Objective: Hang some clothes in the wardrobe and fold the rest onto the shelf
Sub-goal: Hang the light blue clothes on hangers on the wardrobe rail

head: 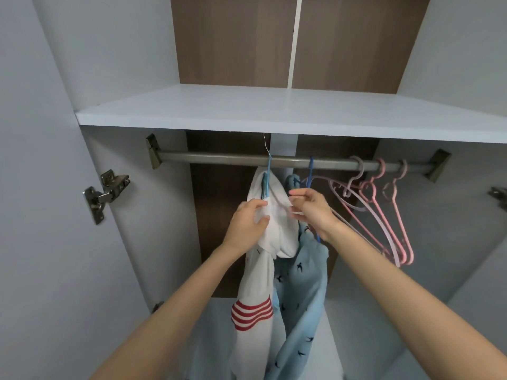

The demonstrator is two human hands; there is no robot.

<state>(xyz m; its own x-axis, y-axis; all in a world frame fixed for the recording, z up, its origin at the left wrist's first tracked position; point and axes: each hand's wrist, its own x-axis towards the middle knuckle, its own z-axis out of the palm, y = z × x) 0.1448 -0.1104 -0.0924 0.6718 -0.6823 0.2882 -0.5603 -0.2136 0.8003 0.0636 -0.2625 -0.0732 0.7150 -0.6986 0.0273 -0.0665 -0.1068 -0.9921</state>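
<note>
Under the shelf (274, 111), on the rail (219, 157), the white top (277, 231) with the red-striped cuff hangs from a blue hanger (269, 167), bunched high around the hanger's neck. My left hand (247, 220) grips a fold of the white cloth, fingers curled into it. My right hand (312, 209) pinches the cloth's other edge between thumb and fingertips. Touching the top on its right, a blue printed shirt (299, 286) hangs from a second blue hanger (310, 171), and further right a cluster of pink hangers (384, 209) hangs bare on the same rail.

I judge the step to be seating the top squarely on its hanger, since the fabric sits crumpled at the collar rather than spread across both arms. To do it well I would draw each side outward and down along the hanger's arms, pulling evenly with both hands so the hook does not tip or slide along the rail. The right hand works close to the printed shirt and its hanger, so I would catch only white cloth — a snagged neighbour would drag both garments. Once the shoulders lie flat, a gentle release should leave the top hanging straight. Whether the hanger's arms are fully inside the top I cannot tell — the cloth hides them.
</note>
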